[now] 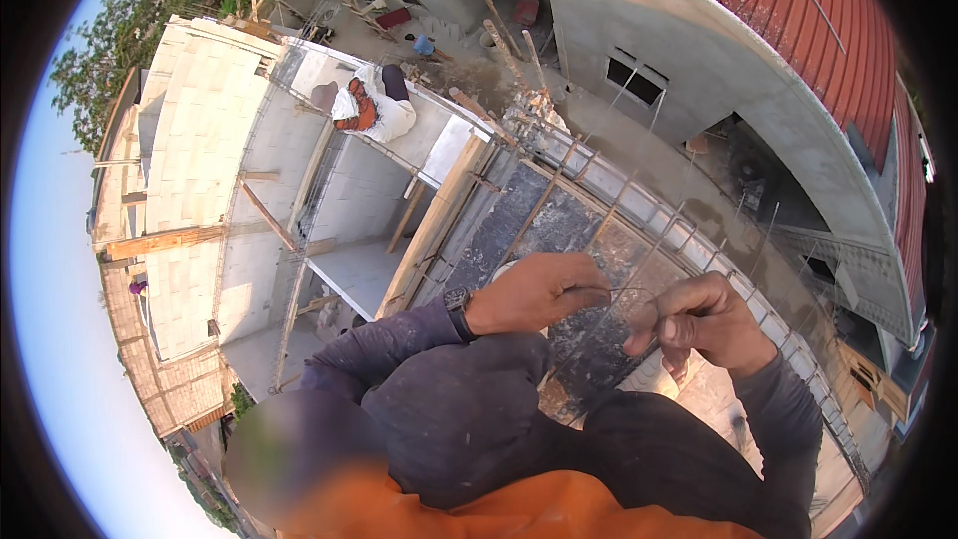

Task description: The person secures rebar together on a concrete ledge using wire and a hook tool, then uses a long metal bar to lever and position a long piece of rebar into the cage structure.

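My left hand (536,291), with a watch (457,311) on its wrist, is closed in a pinch over the deck panel. To its right my right hand (717,324) is also closed, thumb pressed against bent fingers. A thin tie wire (633,288) runs across the small gap between them, curving beside the right fingers, and both hands pinch it. Beneath them thin steel rebar rods (544,208) cross a dark, stained formwork panel (514,210). My forearms and knees hide part of the panel.
A timber beam (436,225) edges the panel on the left, with a drop beyond it. Another person (374,108) sits on the wall ahead. Upright rebar ends (768,230) stick up at the right, beside a lower alley and a red-roofed building (788,20).
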Motion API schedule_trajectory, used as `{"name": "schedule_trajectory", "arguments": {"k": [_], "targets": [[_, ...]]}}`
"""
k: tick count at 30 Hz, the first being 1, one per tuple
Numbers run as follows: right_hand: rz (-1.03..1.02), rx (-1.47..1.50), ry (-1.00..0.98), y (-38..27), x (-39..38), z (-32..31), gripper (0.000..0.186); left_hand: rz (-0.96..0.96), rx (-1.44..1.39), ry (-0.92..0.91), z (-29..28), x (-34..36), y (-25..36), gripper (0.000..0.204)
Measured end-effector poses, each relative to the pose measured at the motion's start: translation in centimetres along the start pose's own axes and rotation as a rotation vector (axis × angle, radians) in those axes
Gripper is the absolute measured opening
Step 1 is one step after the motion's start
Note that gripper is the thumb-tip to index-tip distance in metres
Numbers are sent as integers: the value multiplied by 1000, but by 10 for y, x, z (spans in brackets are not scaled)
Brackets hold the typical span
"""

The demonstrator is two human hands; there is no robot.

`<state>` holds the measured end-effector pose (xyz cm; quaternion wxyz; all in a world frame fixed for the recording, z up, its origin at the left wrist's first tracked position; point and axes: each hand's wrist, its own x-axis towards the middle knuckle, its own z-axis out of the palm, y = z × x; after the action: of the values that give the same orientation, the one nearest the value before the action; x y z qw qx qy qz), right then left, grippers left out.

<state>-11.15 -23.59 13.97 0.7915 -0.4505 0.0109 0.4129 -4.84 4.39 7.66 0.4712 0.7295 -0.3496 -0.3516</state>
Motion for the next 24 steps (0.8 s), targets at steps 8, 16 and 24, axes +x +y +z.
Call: {"name": "schedule_trajectory", "arguments": {"k": [8, 16, 24], "targets": [[-228, -1383, 469, 50, 11, -24, 22, -36, 402, -130, -31, 6, 5, 29], [120, -84, -94, 3, 1, -11, 22, -332, -390, -353, 1, 9, -20, 34], [-194, -1485, 468, 66, 22, -18, 31, -106, 140, -149, 10, 11, -36, 32]]}}
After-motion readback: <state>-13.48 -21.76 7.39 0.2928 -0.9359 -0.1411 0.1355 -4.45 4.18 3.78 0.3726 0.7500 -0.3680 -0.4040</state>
